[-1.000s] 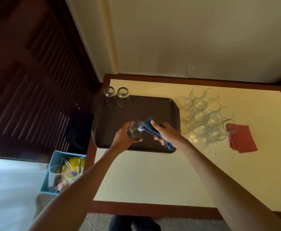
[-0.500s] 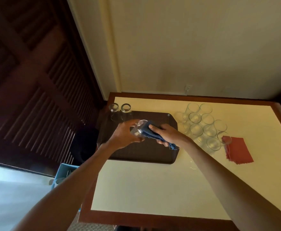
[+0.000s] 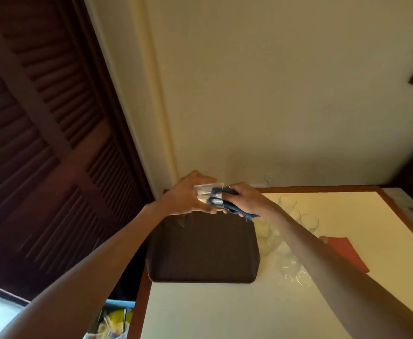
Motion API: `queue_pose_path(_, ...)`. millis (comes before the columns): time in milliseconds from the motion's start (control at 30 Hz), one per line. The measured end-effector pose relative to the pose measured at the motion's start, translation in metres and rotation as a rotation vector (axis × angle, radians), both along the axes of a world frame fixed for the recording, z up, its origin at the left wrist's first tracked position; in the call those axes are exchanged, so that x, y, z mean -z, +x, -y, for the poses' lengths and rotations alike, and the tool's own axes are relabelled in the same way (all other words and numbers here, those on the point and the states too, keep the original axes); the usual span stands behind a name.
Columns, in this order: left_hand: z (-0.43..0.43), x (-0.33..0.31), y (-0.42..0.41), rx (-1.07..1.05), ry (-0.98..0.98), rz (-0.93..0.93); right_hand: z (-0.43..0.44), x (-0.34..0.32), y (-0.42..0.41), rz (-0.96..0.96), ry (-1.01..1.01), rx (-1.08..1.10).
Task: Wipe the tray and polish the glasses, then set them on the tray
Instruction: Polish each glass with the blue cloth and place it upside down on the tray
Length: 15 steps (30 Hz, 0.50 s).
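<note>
My left hand [image 3: 187, 198] grips a clear glass [image 3: 206, 193] on its side, held up above the far edge of the dark brown tray [image 3: 204, 253]. My right hand [image 3: 245, 198] holds a blue cloth [image 3: 227, 204] with one end pushed into the glass's mouth. Several more clear glasses [image 3: 291, 241] stand in a cluster on the table right of the tray, partly hidden behind my right forearm. The two glasses at the tray's far left corner are hidden behind my left hand.
A red cloth [image 3: 345, 255] lies on the cream table [image 3: 225, 309] right of the glasses. A blue bin [image 3: 113, 319] with bottles sits on the floor at the table's left. Dark louvred doors fill the left side, a plain wall the back.
The camera has tilted upward, so the table sits lower in view. Both hands have lifted the glass and cloth higher, and the cloth has gone further into the glass.
</note>
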State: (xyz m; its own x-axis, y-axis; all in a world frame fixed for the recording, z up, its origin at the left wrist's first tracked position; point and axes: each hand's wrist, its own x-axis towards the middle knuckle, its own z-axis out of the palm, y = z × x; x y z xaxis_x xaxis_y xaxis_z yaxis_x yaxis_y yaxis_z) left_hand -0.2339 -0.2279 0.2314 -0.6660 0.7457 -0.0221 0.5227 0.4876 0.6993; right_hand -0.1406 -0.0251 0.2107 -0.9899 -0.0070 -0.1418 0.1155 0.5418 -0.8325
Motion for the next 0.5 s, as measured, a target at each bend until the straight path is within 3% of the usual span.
queue_pose_path(100, 0.004, -0.017, -0.010, 0.035, 0.057, 0.342, -0.003, -0.011, 0.002, -0.095, 0.003, 0.021)
queue_pose_path(200, -0.001, -0.025, -0.004, -0.105, 0.153, 0.764, -0.003, -0.017, 0.004, -0.157, 0.035, 0.033)
queue_pose_path(333, -0.020, -0.023, 0.004, -0.375, 0.260, 0.790, -0.003, -0.016, -0.003, -0.163, 0.157, 0.121)
queue_pose_path(500, -0.034, -0.031, 0.015, -0.361, 0.293, 0.671, 0.002, -0.018, -0.014, -0.245, 0.324, 0.311)
